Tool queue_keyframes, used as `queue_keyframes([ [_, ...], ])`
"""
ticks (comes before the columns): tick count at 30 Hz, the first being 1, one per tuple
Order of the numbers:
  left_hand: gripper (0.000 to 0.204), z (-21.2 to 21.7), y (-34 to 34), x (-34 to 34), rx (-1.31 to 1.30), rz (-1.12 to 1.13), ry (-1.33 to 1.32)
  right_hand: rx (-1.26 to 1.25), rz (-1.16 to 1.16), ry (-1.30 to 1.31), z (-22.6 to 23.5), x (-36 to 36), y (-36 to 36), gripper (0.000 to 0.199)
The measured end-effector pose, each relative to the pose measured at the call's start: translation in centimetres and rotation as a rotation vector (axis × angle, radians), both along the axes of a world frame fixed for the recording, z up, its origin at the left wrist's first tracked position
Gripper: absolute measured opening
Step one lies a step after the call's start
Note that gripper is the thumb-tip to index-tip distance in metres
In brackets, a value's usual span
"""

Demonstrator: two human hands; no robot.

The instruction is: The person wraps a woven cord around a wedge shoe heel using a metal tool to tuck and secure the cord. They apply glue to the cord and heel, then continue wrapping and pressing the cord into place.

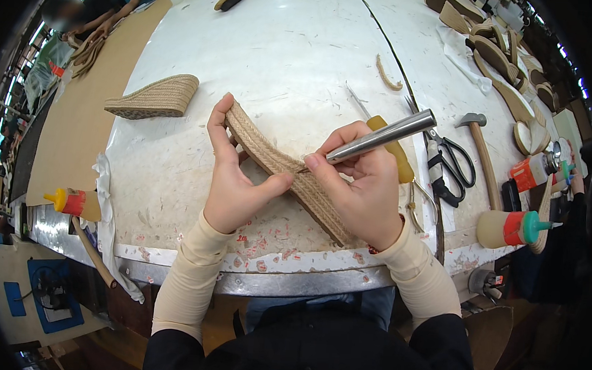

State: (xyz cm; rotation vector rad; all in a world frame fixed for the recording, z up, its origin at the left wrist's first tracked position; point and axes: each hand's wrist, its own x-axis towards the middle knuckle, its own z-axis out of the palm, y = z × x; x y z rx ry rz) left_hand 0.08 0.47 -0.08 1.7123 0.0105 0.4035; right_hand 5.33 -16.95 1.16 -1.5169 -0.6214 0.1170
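A wedge shoe sole (pixel 265 141) wrapped in tan braided rope is held slantwise above the table's near edge. My left hand (pixel 238 191) grips it, fingers behind and thumb pressed on the braid. In my right hand (pixel 370 193) is a tool with a thick silver metal handle (pixel 394 135), pinched low and tilted up to the right. Its tip meets the braid beside my left thumb; the fingers partly hide it, so I cannot tell its shape. Another rope-covered wedge sole (pixel 153 98) lies on the table, farther off to the left.
To the right lie a yellow-handled pointed tool (pixel 394 150), black scissors (pixel 451 167), a hammer (pixel 484 152) and a green-capped bottle (pixel 507 229). A yellow-capped bottle (pixel 85 204) sits left. Several soles (pixel 500 58) pile up far right. Co-workers are at both sides.
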Motion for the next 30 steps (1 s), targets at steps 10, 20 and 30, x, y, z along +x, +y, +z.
queue_keyframes([
  [10, 0.108, 0.5, -0.6, 0.1, 0.06, 0.057, -0.012, -0.05, -0.055, -0.119, 0.4, -0.1, 0.3, 0.019],
  [20, 0.106, 0.1, -0.8, 0.2, -0.003, 0.053, -0.027, 0.059, -0.072, -0.017, 0.5, -0.3, 0.6, 0.02],
  [30, 0.109, 0.1, 0.6, 0.2, 0.05, -0.003, -0.007, 0.124, -0.083, 0.024, -0.1, -0.1, 0.5, 0.013],
])
